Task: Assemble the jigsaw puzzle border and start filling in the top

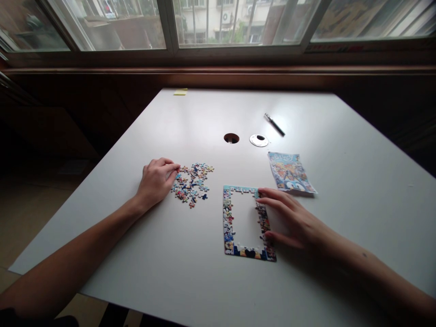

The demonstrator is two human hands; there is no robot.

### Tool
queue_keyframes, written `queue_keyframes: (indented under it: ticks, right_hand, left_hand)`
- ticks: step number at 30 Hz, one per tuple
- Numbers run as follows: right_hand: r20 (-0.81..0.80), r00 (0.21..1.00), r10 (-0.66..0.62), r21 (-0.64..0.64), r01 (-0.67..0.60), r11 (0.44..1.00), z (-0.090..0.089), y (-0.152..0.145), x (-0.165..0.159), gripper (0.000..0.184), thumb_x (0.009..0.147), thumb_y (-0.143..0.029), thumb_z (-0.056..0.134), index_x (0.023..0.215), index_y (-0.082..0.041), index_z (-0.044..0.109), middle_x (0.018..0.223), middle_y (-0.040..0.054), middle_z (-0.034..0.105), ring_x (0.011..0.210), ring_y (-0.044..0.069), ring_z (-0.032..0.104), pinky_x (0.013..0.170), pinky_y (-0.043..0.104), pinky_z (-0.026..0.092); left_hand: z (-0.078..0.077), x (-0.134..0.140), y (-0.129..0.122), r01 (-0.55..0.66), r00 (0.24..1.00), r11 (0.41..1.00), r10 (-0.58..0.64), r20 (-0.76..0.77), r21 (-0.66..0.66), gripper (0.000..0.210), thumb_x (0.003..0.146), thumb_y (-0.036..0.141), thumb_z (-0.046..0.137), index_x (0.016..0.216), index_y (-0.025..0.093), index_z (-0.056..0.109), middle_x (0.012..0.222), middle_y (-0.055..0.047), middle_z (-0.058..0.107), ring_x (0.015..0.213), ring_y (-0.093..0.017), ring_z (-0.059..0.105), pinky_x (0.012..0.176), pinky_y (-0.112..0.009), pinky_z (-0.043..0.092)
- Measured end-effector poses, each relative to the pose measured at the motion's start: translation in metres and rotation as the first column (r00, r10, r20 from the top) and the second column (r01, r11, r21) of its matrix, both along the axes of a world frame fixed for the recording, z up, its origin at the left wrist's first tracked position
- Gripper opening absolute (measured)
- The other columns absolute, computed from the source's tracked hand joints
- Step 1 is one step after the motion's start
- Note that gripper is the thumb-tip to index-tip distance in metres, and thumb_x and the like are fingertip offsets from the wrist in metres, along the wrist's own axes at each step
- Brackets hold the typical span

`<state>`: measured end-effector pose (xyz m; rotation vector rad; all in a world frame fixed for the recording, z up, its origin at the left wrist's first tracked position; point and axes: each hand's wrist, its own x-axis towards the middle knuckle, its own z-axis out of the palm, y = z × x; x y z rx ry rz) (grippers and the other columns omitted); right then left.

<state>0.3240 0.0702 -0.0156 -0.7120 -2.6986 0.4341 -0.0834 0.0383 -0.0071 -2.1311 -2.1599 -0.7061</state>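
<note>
My left hand rests at the left edge of a loose heap of jigsaw puzzle pieces, thumb and forefinger pinched together on a puzzle piece that they mostly cover. To the right lies a rectangular border of joined puzzle pieces, with bare tabletop inside it. Over the border's right side is my right hand, open, its fingers apart and the fingertips at or just above the joined pieces. They hide part of that side. Behind my right hand lies a printed picture sheet with blue and orange cartoon figures.
The white table has a round cable hole, with its metal ring cover lying beside it. A dark pen lies farther back. A yellow sticky note is at the far edge, below the windows.
</note>
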Motion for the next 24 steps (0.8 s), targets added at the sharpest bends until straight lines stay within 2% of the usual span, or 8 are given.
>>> queue_keyframes:
  ticks: [24]
  right_hand:
    - [-0.012,1.000,0.003,0.004,-0.003,1.000,0.0008,-0.0002,-0.0004,0.066,0.084,-0.037,0.069,0.144,-0.028,0.042,0.151,0.0144,0.042,0.139,0.036,0.043,0.109,0.057,0.045]
  left_hand:
    - [0.0004,0.0011,-0.0009,-0.005,1.000,1.000,0.005,-0.011,-0.002,0.025,0.096,0.030,0.050,0.107,0.027,0.073,0.113,-0.004,0.069,0.108,-0.026,0.058,0.095,-0.044,0.039]
